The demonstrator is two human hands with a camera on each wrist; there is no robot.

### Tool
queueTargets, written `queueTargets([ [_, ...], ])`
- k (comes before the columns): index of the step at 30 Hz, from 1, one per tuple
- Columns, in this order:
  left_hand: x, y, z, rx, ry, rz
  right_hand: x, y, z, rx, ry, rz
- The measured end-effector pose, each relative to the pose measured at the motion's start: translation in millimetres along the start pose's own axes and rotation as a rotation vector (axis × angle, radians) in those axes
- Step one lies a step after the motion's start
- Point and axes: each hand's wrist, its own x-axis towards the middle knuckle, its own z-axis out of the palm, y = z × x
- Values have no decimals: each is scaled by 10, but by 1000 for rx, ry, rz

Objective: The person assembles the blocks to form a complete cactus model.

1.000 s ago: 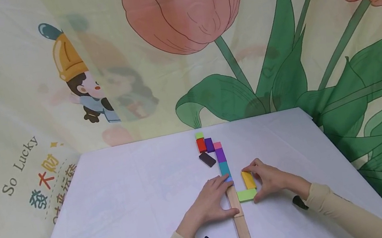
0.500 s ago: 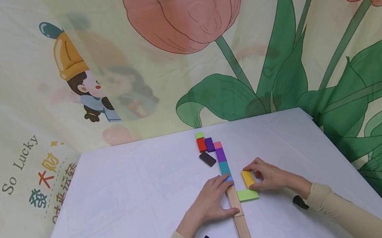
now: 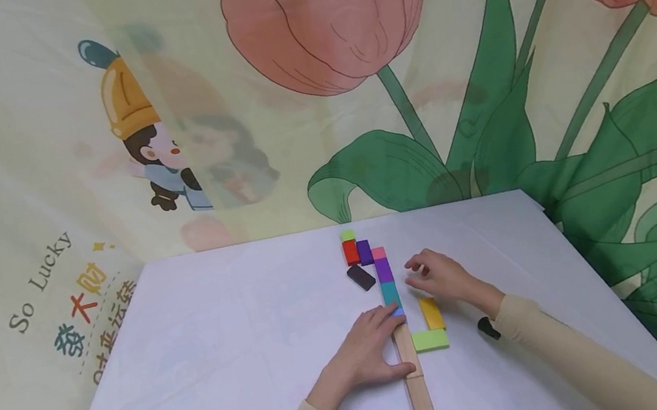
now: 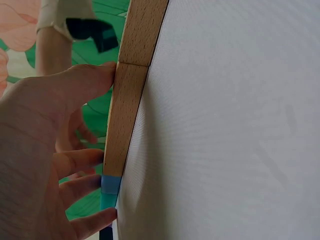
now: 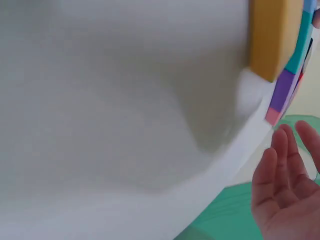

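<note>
My left hand (image 3: 363, 348) lies over a straight row of blocks, thumb and spread fingers touching it. Under that hand is a plain wooden block (image 3: 405, 349), joined end to end with another wooden block (image 3: 424, 407) nearer the front. Beyond them the row continues with blue, a teal block (image 3: 390, 292), a purple block (image 3: 383, 270) and a pink block (image 3: 379, 253). A light green block (image 3: 430, 341) sticks out rightward from the row. From its outer end a yellow block (image 3: 432, 313) extends away from me. My right hand (image 3: 441, 277) hovers beyond the yellow block, fingers loosely bent, holding nothing.
Left of the row's far end sit a red block (image 3: 351, 252), a dark purple block (image 3: 364, 252), a small green block (image 3: 347, 235) and a slanted black block (image 3: 361, 277). A printed cloth hangs behind the white table (image 3: 227, 333).
My right hand has let go of the yellow block and moved up and away toward the far side. The yellow block stays by the green one. My left hand keeps its place on the row.
</note>
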Motion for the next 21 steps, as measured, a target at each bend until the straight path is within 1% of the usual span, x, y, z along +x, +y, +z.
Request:
queueTargets([
  [3,-6,-11,8,11,14,14,172,-138,49,3,10,0],
  [5,-5,-13,9,18,23,23,276,-216,97,10,10,-18],
  [8,-4,-7,33,22,25,35,392,-303,193,27,7,-35],
  [10,1,-6,54,21,26,45,445,-353,252,13,14,-53],
  [12,0,-5,66,23,29,50,488,-415,304,-29,15,-65],
  [15,-5,-15,55,40,41,54,550,-524,351,-143,9,-109],
  [17,-10,-22,41,52,49,53,593,-589,382,-205,-2,-116],
  [19,-15,-30,31,55,51,54,625,-643,402,-237,-8,-110],
  [21,-21,-34,16,52,50,54,649,-682,422,-241,-6,-95],
])
